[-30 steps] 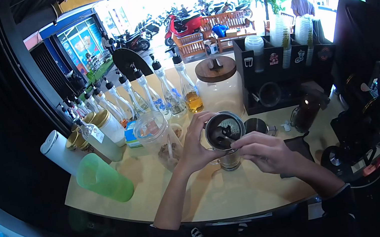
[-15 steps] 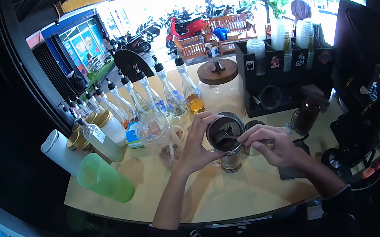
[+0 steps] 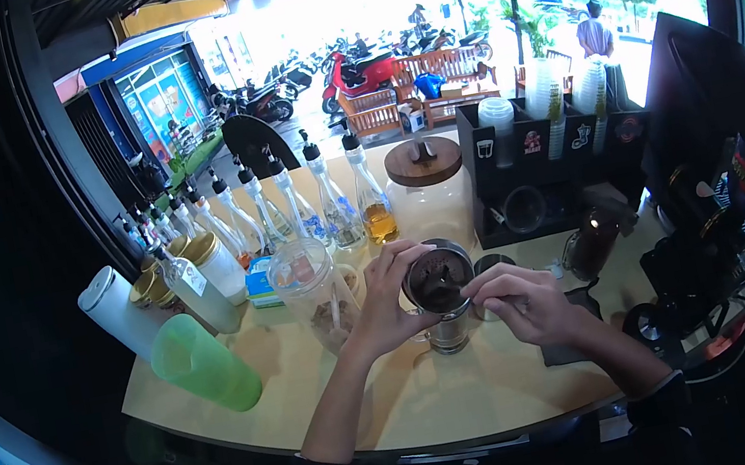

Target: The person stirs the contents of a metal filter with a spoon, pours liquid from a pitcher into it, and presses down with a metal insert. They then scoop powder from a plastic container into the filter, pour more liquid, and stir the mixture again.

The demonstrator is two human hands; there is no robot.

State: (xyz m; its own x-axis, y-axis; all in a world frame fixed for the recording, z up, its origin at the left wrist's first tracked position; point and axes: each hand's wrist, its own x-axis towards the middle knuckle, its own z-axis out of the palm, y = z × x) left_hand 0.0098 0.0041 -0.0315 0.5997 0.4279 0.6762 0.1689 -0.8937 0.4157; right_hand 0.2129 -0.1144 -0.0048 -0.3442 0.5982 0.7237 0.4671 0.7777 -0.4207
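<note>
I am gripping the metal cup with my left hand, fingers wrapping its rim from the left side. The cup is standing on the worktop, near the middle, right in front of me. Something dark is filling it nearly to the top. My right hand is hovering at the cup's right rim with its fingertips pinching together. Whatever they are nipping is too small to make out.

Just left of the cup, a clear jar is holding brownish bits and a pale stick-like thing. A green tumbler and a white tumbler are standing further left, and I cannot see into either one. Behind them, a row of pump bottles is curving along the back, and one bottle is showing amber liquid. A big glass jar under a wooden lid is looking pale inside. A black organiser is carrying stacks of cups. A dark jar is sitting to its front.

The stickers on the organiser and the bottle labels are blurring too much to read. My arms are hiding part of the worktop's near edge.
</note>
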